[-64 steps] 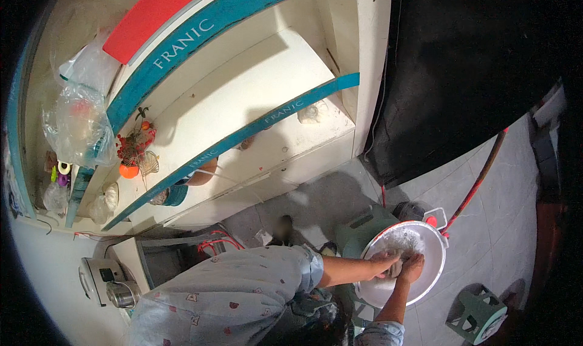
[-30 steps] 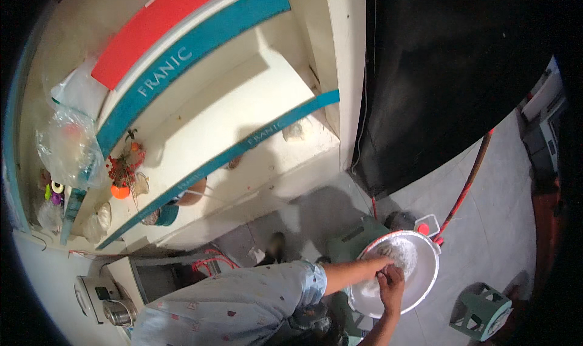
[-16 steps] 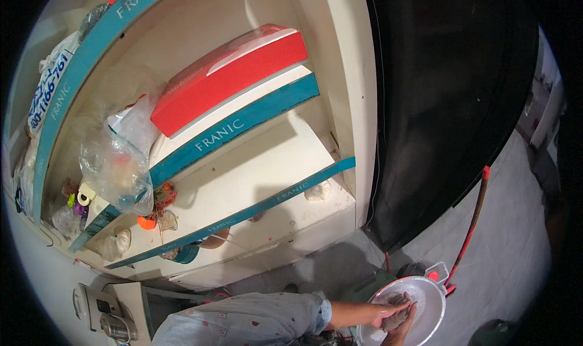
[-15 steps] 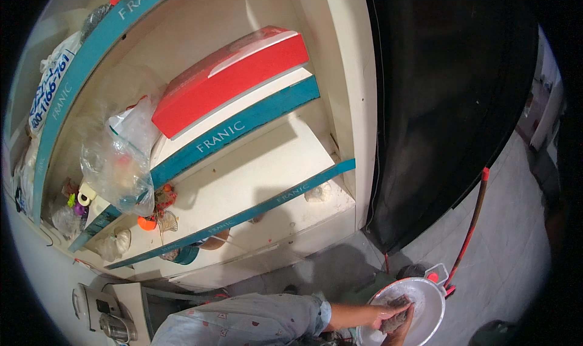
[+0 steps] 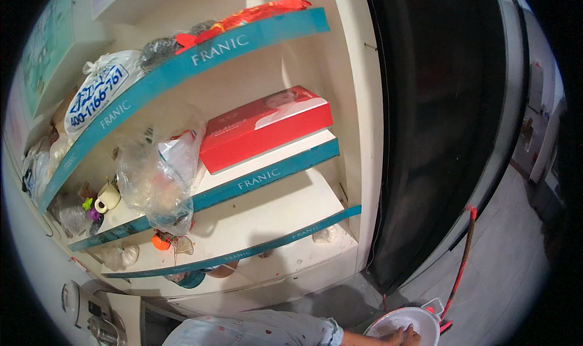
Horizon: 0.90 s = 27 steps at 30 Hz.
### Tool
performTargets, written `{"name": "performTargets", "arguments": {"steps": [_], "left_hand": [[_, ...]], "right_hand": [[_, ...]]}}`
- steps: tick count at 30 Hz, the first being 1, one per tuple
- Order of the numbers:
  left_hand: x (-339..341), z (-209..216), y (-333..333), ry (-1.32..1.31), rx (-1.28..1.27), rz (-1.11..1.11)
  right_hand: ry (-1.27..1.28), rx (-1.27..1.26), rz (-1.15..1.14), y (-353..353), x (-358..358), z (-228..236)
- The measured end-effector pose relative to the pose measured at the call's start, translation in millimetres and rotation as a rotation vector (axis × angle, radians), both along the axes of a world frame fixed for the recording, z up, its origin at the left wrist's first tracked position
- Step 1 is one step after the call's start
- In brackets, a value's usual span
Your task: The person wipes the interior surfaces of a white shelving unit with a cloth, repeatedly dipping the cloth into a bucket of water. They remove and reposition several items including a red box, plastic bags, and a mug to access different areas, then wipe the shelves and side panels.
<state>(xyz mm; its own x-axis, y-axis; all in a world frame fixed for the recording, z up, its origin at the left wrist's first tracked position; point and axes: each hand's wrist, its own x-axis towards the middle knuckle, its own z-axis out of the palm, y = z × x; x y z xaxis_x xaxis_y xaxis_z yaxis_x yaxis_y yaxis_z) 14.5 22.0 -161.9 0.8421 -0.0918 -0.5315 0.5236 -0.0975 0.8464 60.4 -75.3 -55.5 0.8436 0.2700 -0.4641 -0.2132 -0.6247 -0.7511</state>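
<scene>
A white basin (image 5: 428, 322) with a side handle stands at the bottom right. Inside its rim my left hand (image 5: 393, 336) and my right hand (image 5: 413, 336) are close together, cut by the lower picture edge. Their fingers are drawn in, and whatever lies between them is hidden. My left arm, in a pale patterned sleeve (image 5: 261, 329), crosses the bottom from the left.
Beside the basin leans a red-wrapped stick (image 5: 464, 258), near a black panel (image 5: 437, 133). White shelves with teal edges (image 5: 261, 177) carry a red box (image 5: 267, 127), plastic bags (image 5: 161, 176) and a cream mug (image 5: 108, 198). A metal cup (image 5: 103, 331) stands lower left.
The view has tilted upward, so shelves, basin and hands sit lower. Half a second ago a grey-brown lump showed between both hands over the basin; now it is out of sight.
</scene>
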Motion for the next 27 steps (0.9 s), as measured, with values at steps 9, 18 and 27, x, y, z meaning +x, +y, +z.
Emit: {"name": "performTargets", "arguments": {"steps": [9, 18, 27], "left_hand": [[17.3, 55.2, 8.0, -0.323, 0.231, -0.155], [-10.3, 116.4, 18.2, 0.147, -0.923, 0.074], [-11.9, 132.2, 12.2, 0.237, -1.153, 0.065]], "right_hand": [[0.371, 0.816, -0.277, -42.1, 1.3, -26.5], [0.351, 0.998, -0.125, -39.9, -7.6, -36.8], [-0.138, 0.778, 0.187, -38.6, 3.5, 40.8]]}}
